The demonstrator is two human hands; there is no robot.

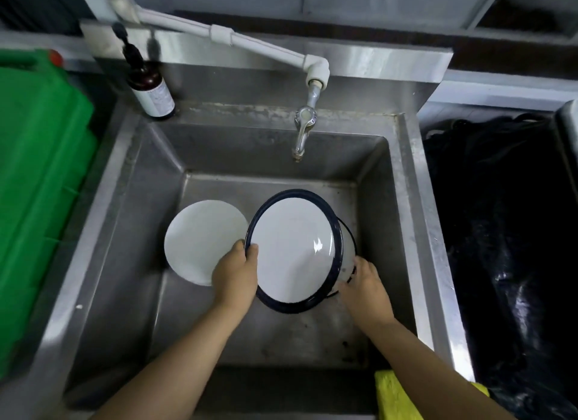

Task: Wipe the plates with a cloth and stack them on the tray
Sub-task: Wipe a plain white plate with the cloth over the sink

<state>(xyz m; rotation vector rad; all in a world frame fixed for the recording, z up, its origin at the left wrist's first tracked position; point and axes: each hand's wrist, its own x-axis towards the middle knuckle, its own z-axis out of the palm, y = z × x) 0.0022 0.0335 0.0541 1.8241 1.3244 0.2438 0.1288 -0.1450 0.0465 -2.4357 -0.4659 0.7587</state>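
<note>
A white plate with a dark blue rim [291, 250] is held tilted over the middle of a stainless steel sink [125, 182], its glossy face turned up toward the camera and catching a small glint near its right side. Tipped this way, it reads as an oval whose long axis runs from the far edge of the basin toward the near edge, the far rim raised. The left hand [234, 275] grips its left rim, thumb over the face and fingers curled behind. The right hand [366, 282] reaches to the lower right, its fingers bent against a stack of similar blue-rimmed plates [347, 257] that sits mostly hidden behind the held plate; whether they actually clasp a plate cannot be told. How many plates are in that stack is also unclear, as only thin edges show. A plain white plate [200, 238] lies to the left on the basin floor, its near right part covered by the left hand.

A tap [303, 131] on a white pipe [256, 44] hangs over the far side of the basin. A brown pump bottle [150, 85] stands on the far left corner of the sink's ledge. A green plastic container [40, 169] is left of the sink, a black bin bag [506, 232] right of it, and a yellow cloth [394, 394], cut off by the frame, lies at the near right corner.
</note>
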